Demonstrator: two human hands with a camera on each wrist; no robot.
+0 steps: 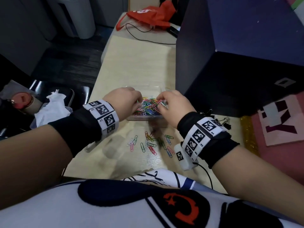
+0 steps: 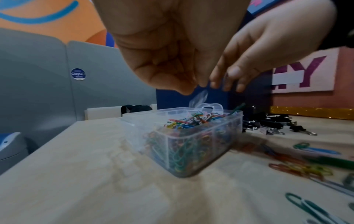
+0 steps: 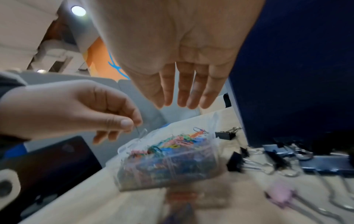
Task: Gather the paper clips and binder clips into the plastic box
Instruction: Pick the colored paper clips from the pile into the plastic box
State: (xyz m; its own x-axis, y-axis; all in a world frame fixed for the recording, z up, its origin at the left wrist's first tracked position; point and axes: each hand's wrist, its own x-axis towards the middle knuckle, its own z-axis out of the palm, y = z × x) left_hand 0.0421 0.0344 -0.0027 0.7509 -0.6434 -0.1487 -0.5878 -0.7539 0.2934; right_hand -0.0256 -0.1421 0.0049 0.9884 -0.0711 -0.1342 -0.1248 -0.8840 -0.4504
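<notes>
A clear plastic box (image 1: 144, 118) (image 2: 191, 148) (image 3: 168, 169), heaped with coloured paper clips, stands in the middle of the pale table. My left hand (image 1: 138, 100) (image 2: 191, 89) (image 3: 134, 125) hovers over the box's left side and pinches a pale paper clip (image 3: 142, 132) between thumb and forefinger. Over the right side is my right hand (image 1: 160, 99) (image 3: 182, 104), its fingers straight, pointing down and holding nothing. Several loose paper clips (image 1: 151, 143) (image 2: 298, 168) lie on the table in front of the box. Black binder clips (image 1: 226, 123) (image 2: 268, 125) (image 3: 254, 162) lie to its right.
A tall dark blue partition (image 1: 230, 63) stands close on the right of the box. A pink lettered board (image 1: 279, 122) lies beyond the binder clips. A red bag (image 1: 151, 14) and a black cable (image 1: 139, 37) sit at the table's far end. The table's left edge drops to a chair with tissue (image 1: 51, 107).
</notes>
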